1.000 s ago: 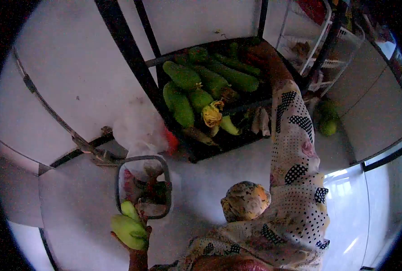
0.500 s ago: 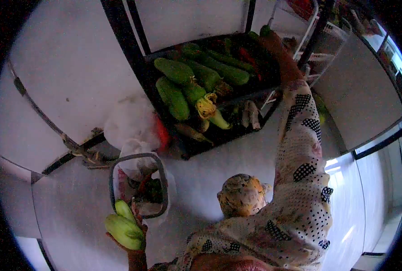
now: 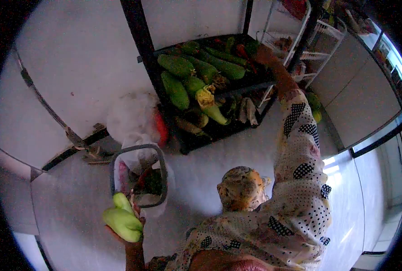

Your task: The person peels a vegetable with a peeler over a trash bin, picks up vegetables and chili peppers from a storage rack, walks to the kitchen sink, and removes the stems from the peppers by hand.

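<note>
My left hand (image 3: 134, 245) is wrapped round some pale green vegetables (image 3: 123, 222) beside the rim of a bin (image 3: 163, 175). At the back right of a black shelf (image 3: 250, 86), my right hand (image 3: 266, 56) is closed, with a dark green vegetable (image 3: 251, 47) at its fingertips; the finger detail is dim. Several large green vegetables (image 3: 176, 66) lie to the left on the same shelf. A withered yellow flower (image 3: 205, 96) sits at the end of a paler vegetable (image 3: 216, 114) at the shelf's front. Red peppers (image 3: 242, 50) lie close to my right hand.
White wire racks (image 3: 316, 56) stand behind the right arm. Green and yellow produce (image 3: 315, 108) rests on the floor at right. A translucent plastic bag (image 3: 133, 118) with a red item (image 3: 160, 127) is beside the shelf. A patterned round object (image 3: 241, 189) is below centre.
My right hand has come down onto the shelf's back corner with the dark green vegetable, after being raised above it. My left hand still holds the pale vegetables. The view has shifted slightly.
</note>
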`<action>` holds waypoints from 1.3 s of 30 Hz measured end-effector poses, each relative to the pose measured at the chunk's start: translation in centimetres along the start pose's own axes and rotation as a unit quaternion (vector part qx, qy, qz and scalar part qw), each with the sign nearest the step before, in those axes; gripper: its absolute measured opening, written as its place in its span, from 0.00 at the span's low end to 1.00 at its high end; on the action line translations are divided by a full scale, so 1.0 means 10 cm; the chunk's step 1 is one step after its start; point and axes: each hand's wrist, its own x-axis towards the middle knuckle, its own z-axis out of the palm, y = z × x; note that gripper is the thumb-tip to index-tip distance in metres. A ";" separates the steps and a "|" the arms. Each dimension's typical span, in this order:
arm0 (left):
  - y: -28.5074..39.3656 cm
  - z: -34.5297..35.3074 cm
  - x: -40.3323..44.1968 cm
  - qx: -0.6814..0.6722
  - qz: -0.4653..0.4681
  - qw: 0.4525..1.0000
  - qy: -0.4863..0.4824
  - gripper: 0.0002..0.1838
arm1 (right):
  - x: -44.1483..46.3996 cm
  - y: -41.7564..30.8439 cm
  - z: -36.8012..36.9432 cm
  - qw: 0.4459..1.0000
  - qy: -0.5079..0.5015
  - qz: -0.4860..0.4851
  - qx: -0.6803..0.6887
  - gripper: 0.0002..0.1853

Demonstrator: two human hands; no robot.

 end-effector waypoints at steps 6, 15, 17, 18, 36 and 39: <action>-0.07 0.32 0.09 -0.008 -0.011 0.996 0.090 0.44 | 0.38 -0.62 0.80 0.718 0.345 0.249 -0.552 0.17; -0.03 0.15 0.36 -0.106 -0.005 0.994 0.022 0.51 | 0.77 -0.84 1.14 0.451 0.297 0.385 -0.748 0.16; -0.03 0.15 0.40 -0.164 -0.024 0.986 0.011 0.51 | 0.55 -0.77 0.83 0.342 0.110 0.339 -0.870 0.18; -0.05 0.20 0.40 -0.209 -0.029 0.978 -0.002 0.51 | 0.41 -0.72 0.55 0.343 0.085 0.351 -0.867 0.17; -0.02 0.07 0.46 0.025 -0.058 0.998 -0.021 0.49 | 0.45 -0.84 1.44 0.730 0.510 0.184 -0.417 0.20; -0.07 0.06 0.40 0.028 -0.051 0.998 -0.024 0.49 | 0.53 -0.75 1.45 0.725 0.588 0.180 -0.311 0.24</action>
